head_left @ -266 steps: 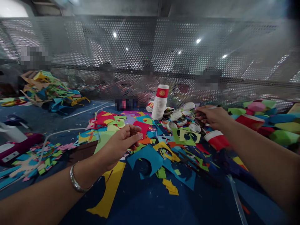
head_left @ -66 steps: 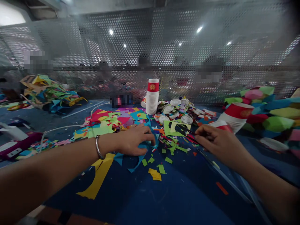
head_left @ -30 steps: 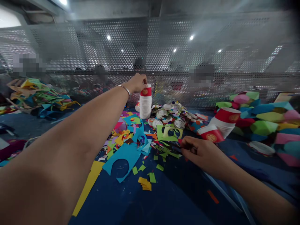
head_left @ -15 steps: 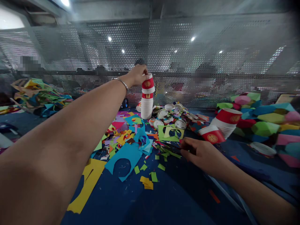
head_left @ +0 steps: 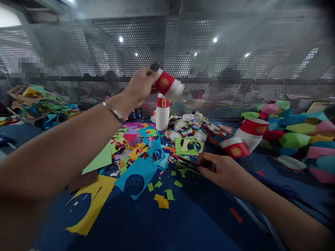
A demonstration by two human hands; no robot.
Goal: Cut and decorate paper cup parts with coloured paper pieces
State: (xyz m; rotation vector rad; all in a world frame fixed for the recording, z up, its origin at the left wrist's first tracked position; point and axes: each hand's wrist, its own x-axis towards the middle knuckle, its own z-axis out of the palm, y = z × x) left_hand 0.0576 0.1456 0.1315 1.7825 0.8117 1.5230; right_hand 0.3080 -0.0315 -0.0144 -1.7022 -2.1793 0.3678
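My left hand (head_left: 142,83) grips red-and-white paper cups (head_left: 167,85), a short nested set tilted with the open white rims to the right. Below them stands an upright stack of nested paper cups (head_left: 162,116), apart from the held ones. Low over the scraps at centre right, my right hand (head_left: 217,167) is closed around scissors (head_left: 188,164), whose dark blades point left; the handles are mostly hidden by the fingers. Near the blades lies a green paper sheet with round cut-outs (head_left: 180,148).
Blue cut paper (head_left: 138,174) and yellow cut paper (head_left: 102,191) lie among many scraps. Round white-rimmed pieces (head_left: 187,118) are heaped behind. Two cup groups (head_left: 251,132) lean at right beside colourful folded paper shapes (head_left: 295,139). A perforated metal screen (head_left: 188,62) rises behind; a phone (head_left: 136,114) stands before it.
My left hand has lifted the top cups off the stack and tipped them, rims swinging right. The tall stack is now shorter. My right hand stays almost in place with the scissors.
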